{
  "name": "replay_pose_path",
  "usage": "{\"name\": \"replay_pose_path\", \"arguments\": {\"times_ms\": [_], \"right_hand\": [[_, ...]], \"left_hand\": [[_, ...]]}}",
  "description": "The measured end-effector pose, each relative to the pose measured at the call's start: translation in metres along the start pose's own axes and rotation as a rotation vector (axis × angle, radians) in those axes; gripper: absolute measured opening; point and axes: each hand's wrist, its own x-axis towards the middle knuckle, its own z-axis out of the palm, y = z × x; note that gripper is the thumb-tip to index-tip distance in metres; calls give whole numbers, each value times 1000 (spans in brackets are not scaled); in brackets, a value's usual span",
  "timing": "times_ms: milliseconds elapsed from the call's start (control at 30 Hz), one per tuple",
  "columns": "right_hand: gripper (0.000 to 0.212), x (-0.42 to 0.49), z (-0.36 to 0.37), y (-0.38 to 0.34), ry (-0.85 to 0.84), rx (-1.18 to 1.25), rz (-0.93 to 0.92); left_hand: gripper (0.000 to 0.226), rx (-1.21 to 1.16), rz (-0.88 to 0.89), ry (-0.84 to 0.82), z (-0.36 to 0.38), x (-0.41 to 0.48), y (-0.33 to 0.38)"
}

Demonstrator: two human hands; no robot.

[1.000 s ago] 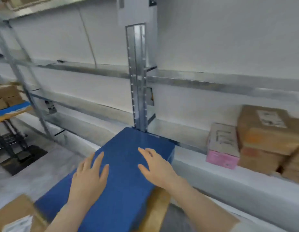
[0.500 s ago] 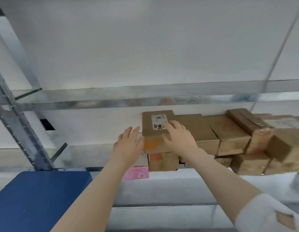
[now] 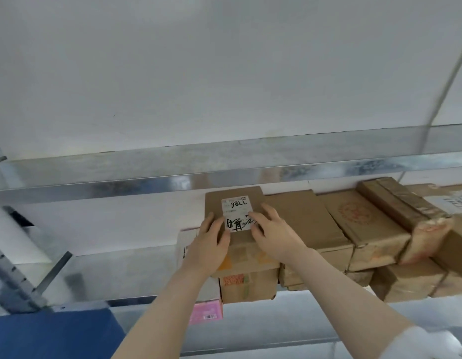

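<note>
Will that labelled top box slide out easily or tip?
The labelled box looks stiff, with crisp edges, so it probably slides cleanly. Stacked on the lower box, it may tip once pulled past the edge.

I face a plain white wall [image 3: 224, 73], evenly and softly lit. A galvanised steel beam [image 3: 172, 172] crosses my view. At my left a perforated upright [image 3: 9, 275] stands with a slanted brace [image 3: 56, 270]. A thin cable [image 3: 452, 66] runs down the wall at right. Below lie the grey shelf [image 3: 115, 275] and a blue worktop [image 3: 51, 332].
</note>
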Motion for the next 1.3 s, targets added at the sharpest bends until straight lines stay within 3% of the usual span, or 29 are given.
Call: {"name": "replay_pose_path", "arguments": {"times_ms": [333,600,767,1000,1300], "right_hand": [[41,-6,8,-8,72,78,-64],[39,-26,21,-79,66,144,-247],[38,-41,67,-169,-19,233,-454],[38,-108,162,-337,-274,377,-779],[38,-240,264,-496,-569,453,-1059]], "left_hand": [[41,0,6,171,1,-11,-7],[39,97,-50,299,-64,-76,-26],[40,188,-237,463,-125,-161,-66],[42,279,-625,694,-207,-333,-138],[46,353,-973,831,-250,-530,-216]]}}
